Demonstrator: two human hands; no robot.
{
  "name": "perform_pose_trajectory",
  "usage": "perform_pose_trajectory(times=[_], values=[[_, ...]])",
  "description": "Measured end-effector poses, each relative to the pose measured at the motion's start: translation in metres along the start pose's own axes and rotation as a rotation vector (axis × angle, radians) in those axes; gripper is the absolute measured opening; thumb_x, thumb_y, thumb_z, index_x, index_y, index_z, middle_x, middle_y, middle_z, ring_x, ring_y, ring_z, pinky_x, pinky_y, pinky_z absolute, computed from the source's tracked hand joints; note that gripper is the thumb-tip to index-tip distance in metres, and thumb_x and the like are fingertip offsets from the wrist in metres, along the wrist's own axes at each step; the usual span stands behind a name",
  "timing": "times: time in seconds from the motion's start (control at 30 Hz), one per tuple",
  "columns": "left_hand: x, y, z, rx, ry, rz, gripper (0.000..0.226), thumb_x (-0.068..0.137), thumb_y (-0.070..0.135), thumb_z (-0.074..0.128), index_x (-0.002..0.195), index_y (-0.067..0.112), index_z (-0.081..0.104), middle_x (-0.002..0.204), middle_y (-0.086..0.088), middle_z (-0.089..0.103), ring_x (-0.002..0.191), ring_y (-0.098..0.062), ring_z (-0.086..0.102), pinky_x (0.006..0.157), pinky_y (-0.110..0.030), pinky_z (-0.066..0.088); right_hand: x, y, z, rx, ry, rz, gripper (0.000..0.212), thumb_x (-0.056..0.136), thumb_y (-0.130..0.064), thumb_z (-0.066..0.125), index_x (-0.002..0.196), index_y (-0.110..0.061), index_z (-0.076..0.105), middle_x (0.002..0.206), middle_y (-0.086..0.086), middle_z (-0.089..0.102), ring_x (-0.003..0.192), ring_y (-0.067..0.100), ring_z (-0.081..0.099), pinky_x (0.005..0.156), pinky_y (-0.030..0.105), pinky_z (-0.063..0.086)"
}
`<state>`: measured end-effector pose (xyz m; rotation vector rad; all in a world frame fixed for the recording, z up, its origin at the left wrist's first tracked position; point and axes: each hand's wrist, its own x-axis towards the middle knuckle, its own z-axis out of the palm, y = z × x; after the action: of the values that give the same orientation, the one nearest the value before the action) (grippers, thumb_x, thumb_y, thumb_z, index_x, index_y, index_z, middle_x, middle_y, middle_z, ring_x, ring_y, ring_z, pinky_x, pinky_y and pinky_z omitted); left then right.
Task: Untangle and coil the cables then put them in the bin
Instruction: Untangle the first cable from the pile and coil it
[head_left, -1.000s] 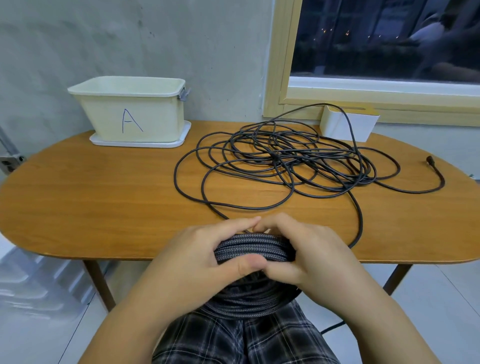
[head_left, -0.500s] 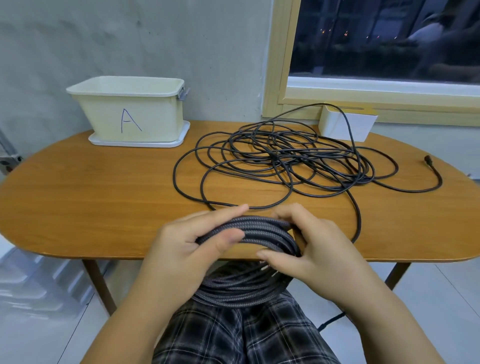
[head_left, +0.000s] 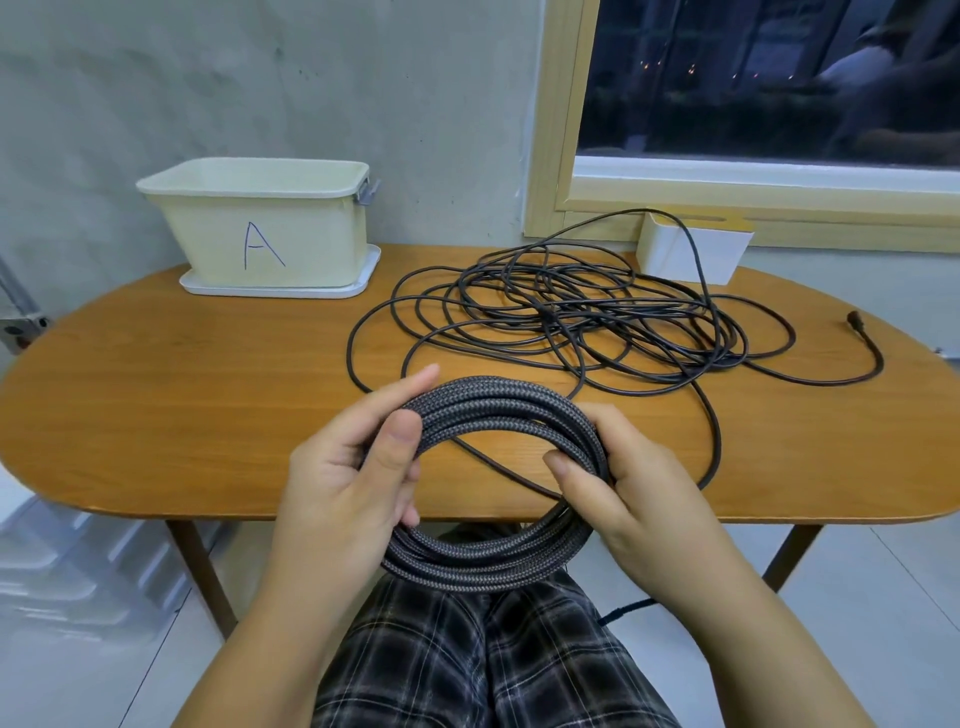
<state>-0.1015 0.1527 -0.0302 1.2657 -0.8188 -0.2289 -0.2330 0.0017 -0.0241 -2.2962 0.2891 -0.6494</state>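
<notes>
While held over the near edge of the wooden table (head_left: 171, 395), braided cable coil (head_left: 498, 410) stands raised as an open ring, gripped on both sides. Left hand (head_left: 353, 467) curled round the coil's left arc, thumb pressed on the strands, forefinger stretched along the top. Right hand (head_left: 634, 483) pinching the right arc between thumb and fingers. Cream bin (head_left: 270, 228) marked with a handwritten "A" (the only legible writing) at the table's far left, on a white tray (head_left: 280, 288). Tangled black cable (head_left: 571, 317) sprawled on the table's far right side, just beyond the coil. Compared with a second ago: coil lifted higher and opened out, hands spread further apart, tangle and bin unmoved.
</notes>
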Motion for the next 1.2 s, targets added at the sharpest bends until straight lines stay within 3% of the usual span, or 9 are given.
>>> perform_pose_trajectory(times=[0.13,0.2,0.33,0.43,0.6,0.77,0.87,1.0,1.2], values=[[-0.001,-0.001,0.000,0.102,-0.081,-0.018,0.051,0.065,0.080,0.057,0.111,0.058,0.060,0.062,0.006,0.053,0.048,-0.002,0.045,0.049,-0.022,0.047,0.001,0.000,-0.002,-0.101,-0.071,0.016,0.015,0.079,-0.060,0.038,0.093,-0.057,0.044,0.083,-0.023,0.056,0.074,0.001,0.053,0.059,0.016,0.038],[-0.001,0.001,0.000,0.251,-0.195,-0.011,0.051,0.068,0.075,0.056,0.117,0.063,0.050,0.068,0.017,0.058,0.053,0.002,0.050,0.056,-0.016,0.044,0.002,-0.001,-0.001,-0.180,-0.145,0.006,0.023,0.081,-0.056,0.042,0.102,-0.051,0.050,0.077,-0.021,0.056,0.075,0.001,0.052,0.060,0.016,0.037],[-0.001,0.006,0.002,0.638,-0.404,0.019,0.063,0.062,0.084,0.046,0.122,0.075,0.028,0.113,0.043,0.050,0.100,0.015,0.053,0.081,-0.013,0.044,0.003,-0.007,0.004,-0.372,-0.202,-0.079,0.047,0.077,-0.057,0.037,0.111,-0.033,0.058,0.087,-0.014,0.064,0.077,0.007,0.056,0.061,0.026,0.041],[-0.002,0.007,0.008,0.809,-0.489,0.096,0.070,0.059,0.089,0.035,0.124,0.077,0.011,0.110,0.046,0.046,0.101,0.015,0.048,0.077,-0.009,0.041,0.000,-0.009,0.013,-0.452,-0.196,-0.176,0.039,0.075,-0.050,0.043,0.104,-0.031,0.061,0.082,-0.013,0.067,0.066,0.009,0.062,0.049,0.028,0.047],[0.000,0.002,0.008,0.569,-0.452,0.027,0.052,0.066,0.078,0.048,0.116,0.076,0.034,0.113,0.048,0.050,0.106,0.019,0.051,0.083,-0.005,0.040,-0.001,-0.009,0.015,-0.263,-0.183,-0.100,0.040,0.078,-0.051,0.043,0.112,-0.036,0.056,0.094,-0.018,0.065,0.080,0.002,0.060,0.062,0.027,0.050],[-0.002,0.003,0.003,0.388,-0.244,0.001,0.030,0.074,0.059,0.050,0.098,0.049,0.066,0.091,0.027,0.069,0.088,0.007,0.064,0.072,-0.008,0.046,-0.004,-0.002,0.006,-0.119,-0.154,-0.028,0.045,0.074,-0.064,0.054,0.114,-0.045,0.050,0.102,-0.025,0.063,0.095,-0.004,0.058,0.077,0.024,0.050],[-0.001,0.006,0.002,0.325,-0.122,0.058,0.027,0.078,0.055,0.052,0.095,0.043,0.069,0.081,0.025,0.070,0.077,0.009,0.063,0.066,-0.003,0.042,-0.004,0.001,0.001,-0.063,-0.170,0.007,0.044,0.073,-0.061,0.057,0.113,-0.042,0.055,0.099,-0.027,0.062,0.092,-0.005,0.058,0.073,0.013,0.043],[-0.003,0.007,0.001,0.196,-0.043,0.114,0.041,0.078,0.068,0.050,0.098,0.037,0.069,0.055,0.026,0.058,0.052,0.013,0.050,0.052,0.002,0.033,-0.007,0.001,0.006,-0.011,-0.168,0.041,0.030,0.078,-0.052,0.057,0.106,-0.044,0.051,0.089,-0.017,0.063,0.081,0.005,0.060,0.069,0.026,0.049],[-0.002,0.003,-0.004,0.275,-0.130,0.117,0.044,0.080,0.071,0.046,0.105,0.040,0.063,0.069,0.030,0.061,0.065,0.014,0.055,0.060,0.001,0.037,-0.004,-0.005,0.009,-0.202,-0.158,0.047,0.016,0.092,-0.039,0.049,0.088,-0.046,0.035,0.068,-0.013,0.050,0.071,0.004,0.050,0.059,0.020,0.037]])
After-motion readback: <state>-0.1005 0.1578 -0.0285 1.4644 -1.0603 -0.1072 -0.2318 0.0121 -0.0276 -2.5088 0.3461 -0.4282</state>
